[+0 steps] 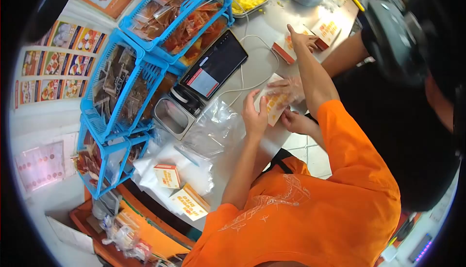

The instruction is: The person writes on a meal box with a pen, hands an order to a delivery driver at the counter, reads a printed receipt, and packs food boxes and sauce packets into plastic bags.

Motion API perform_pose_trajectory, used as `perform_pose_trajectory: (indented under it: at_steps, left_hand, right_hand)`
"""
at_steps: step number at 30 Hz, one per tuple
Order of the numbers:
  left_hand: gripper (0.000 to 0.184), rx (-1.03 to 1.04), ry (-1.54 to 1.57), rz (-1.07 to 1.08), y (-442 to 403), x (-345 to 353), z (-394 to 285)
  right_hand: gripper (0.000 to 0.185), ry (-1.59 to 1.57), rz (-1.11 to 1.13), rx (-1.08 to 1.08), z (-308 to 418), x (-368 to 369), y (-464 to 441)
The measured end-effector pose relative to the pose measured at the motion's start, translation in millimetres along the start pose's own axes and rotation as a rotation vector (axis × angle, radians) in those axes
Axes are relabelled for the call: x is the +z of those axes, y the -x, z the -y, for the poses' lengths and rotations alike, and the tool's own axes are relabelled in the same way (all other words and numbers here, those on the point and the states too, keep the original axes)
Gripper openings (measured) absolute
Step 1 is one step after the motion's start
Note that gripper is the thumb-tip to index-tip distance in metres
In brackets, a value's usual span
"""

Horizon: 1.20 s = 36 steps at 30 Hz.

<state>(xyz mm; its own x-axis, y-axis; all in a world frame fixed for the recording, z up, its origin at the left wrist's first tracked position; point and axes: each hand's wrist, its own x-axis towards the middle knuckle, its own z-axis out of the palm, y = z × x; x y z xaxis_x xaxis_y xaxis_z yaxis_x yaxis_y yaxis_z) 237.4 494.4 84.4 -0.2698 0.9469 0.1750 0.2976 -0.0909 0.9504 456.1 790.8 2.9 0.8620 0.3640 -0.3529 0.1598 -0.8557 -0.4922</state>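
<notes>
My left hand (255, 116) is at the near left edge of a white box with orange print (275, 103), its thumb and fingers closed on the edge. My right hand (302, 41) is stretched out farther away, fingers spread, over a white and red box (286, 49). Another such box (327, 31) lies just beyond it. A gloved hand (287, 90) of someone else rests over the box at my left hand. A further bare hand (297, 122), partly hidden by my orange sleeve, is at that box's lower right edge; whose it is cannot be made out.
A co-worker in black (383, 97) leans in from the right. Left of the hands are a tablet (216, 64), a metal container (173, 117), clear plastic bags (213, 128) and blue baskets (116, 87) of packets. Two printed boxes (189, 202) lie near the table's left edge.
</notes>
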Motion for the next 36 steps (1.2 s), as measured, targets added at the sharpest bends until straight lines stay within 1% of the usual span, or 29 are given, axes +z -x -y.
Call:
perform_pose_trajectory:
  at_steps: [3, 6, 7, 9, 11, 12, 13, 15, 18, 19, 21, 23, 25, 26, 27, 28, 29, 30, 31, 32, 34, 36]
  left_hand:
    - [0.028, -0.084, -0.034, -0.016, -17, 0, 7]
    - [0.025, -0.076, -0.099, -0.041, -23, -6, 8]
    - [0.025, -0.137, -0.072, -0.047, -22, -10, -1]
    - [0.025, -0.242, -0.015, -0.063, -19, -22, -18]
    - [0.024, -0.185, -0.054, -0.116, -4, -31, -9]
    - [0.024, -0.158, -0.076, -0.147, 5, -37, -4]
    - [0.024, -0.168, -0.079, -0.164, 14, -45, -2]
    - [0.023, -0.191, -0.085, -0.194, 33, -62, -2]
    - [0.022, -0.258, -0.069, -0.228, 60, -88, -4]
    - [0.022, -0.292, -0.052, -0.234, 70, -96, -3]
    - [0.022, -0.348, -0.020, -0.238, 88, -113, 4]
    - [0.023, -0.378, 0.039, -0.258, 106, -131, 9]
    - [0.024, -0.370, 0.061, -0.282, 137, -150, 5]
    - [0.025, -0.340, 0.041, -0.308, 145, -161, 3]
    - [0.026, -0.306, 0.020, -0.341, 150, -171, 2]
    - [0.027, -0.254, -0.021, -0.367, 157, -178, -2]
    - [0.028, -0.202, -0.063, -0.398, 167, -185, -6]
    - [0.029, -0.153, -0.110, -0.427, 177, -192, -9]
    - [0.030, -0.135, -0.135, -0.427, 187, -198, -10]
    - [0.031, -0.118, -0.164, -0.427, 198, -204, -7]
    - [0.034, -0.132, -0.194, -0.438, 225, -210, 13]
    - [0.037, -0.182, -0.241, -0.479, 252, -209, 33]
  right_hand:
    - [0.146, 0.182, 0.042, -0.022, 25, -5, 26]
    - [0.141, 0.305, 0.094, -0.026, 37, 3, 34]
    - [0.140, 0.332, 0.110, -0.020, 41, -2, 42]
    - [0.138, 0.331, 0.138, -0.059, 42, -14, 57]
    - [0.138, 0.326, 0.142, -0.141, 41, -18, 61]
    - [0.139, 0.314, 0.153, -0.149, 40, -15, 58]
    - [0.141, 0.326, 0.119, -0.153, 38, -2, 45]
    - [0.137, 0.212, 0.197, -0.172, 34, -12, 48]
    - [0.136, 0.278, 0.113, -0.352, 35, -38, 82]
    - [0.129, 0.253, 0.079, -0.467, 33, -48, 97]
    - [0.124, 0.277, 0.127, -0.694, 32, -76, 135]
    - [0.119, 0.372, 0.196, -1.077, 18, -82, 162]
    - [0.117, 0.669, 0.345, -1.616, -27, -123, 261]
    - [0.113, 0.653, 0.446, -1.804, -53, -124, 285]
    - [0.116, 0.833, 0.595, -1.844, -71, -146, 331]
    - [0.121, 0.874, 0.791, -1.890, -95, -151, 355]
    - [0.124, 0.891, 0.929, -1.972, -124, -154, 372]
    - [0.124, 0.995, 1.053, -2.025, -149, -153, 388]
    - [0.125, 0.976, 1.196, -2.146, -179, -141, 394]
    - [0.124, 0.959, 1.092, -2.306, -208, -140, 406]
    - [0.123, 1.063, 1.235, -2.355, -251, -128, 425]
    - [0.120, 1.059, 1.227, -2.466, -282, -112, 432]
